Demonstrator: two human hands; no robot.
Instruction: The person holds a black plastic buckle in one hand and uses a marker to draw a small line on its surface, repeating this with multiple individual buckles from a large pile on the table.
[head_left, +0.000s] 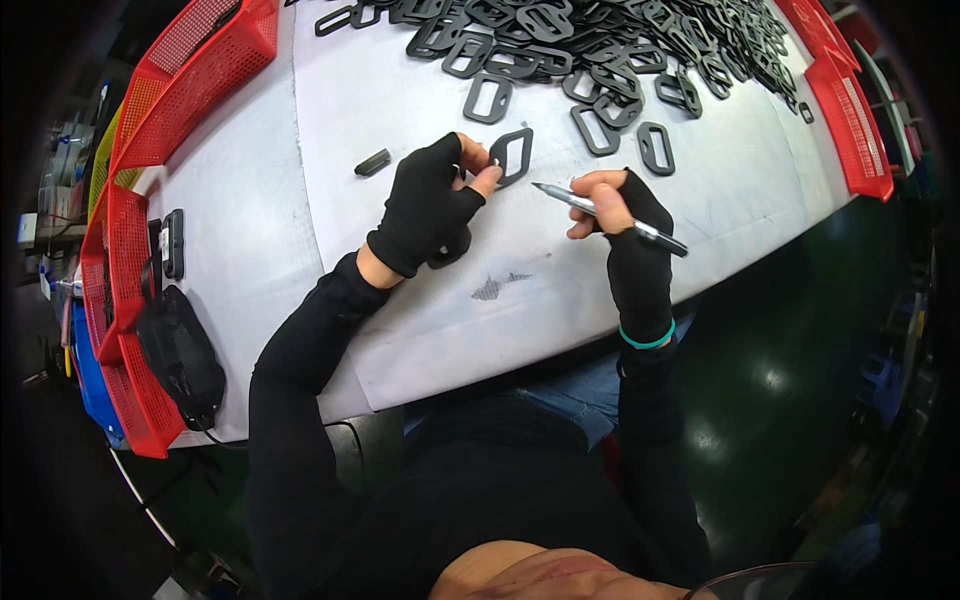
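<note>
My left hand [432, 195], in a black fingerless glove, pinches a black rectangular frame-shaped part [524, 158] by its left edge, holding it tilted above the white table. In my right hand [620, 205], also gloved, is a marker pen [655, 238] with its tip bare. That tip points left, a short way below and right of the frame part, apart from it. Another dark part [452, 247] lies partly hidden beneath my left wrist. A black pen cap [373, 162] rests left of my left hand.
A large heap of similar black frame parts [600, 70] spreads over the far side of the white table [540, 330]. Red perforated baskets [128, 270] line the left edge; another red basket [850, 125] stands at right. A black mesh pouch [180, 350] lies at left.
</note>
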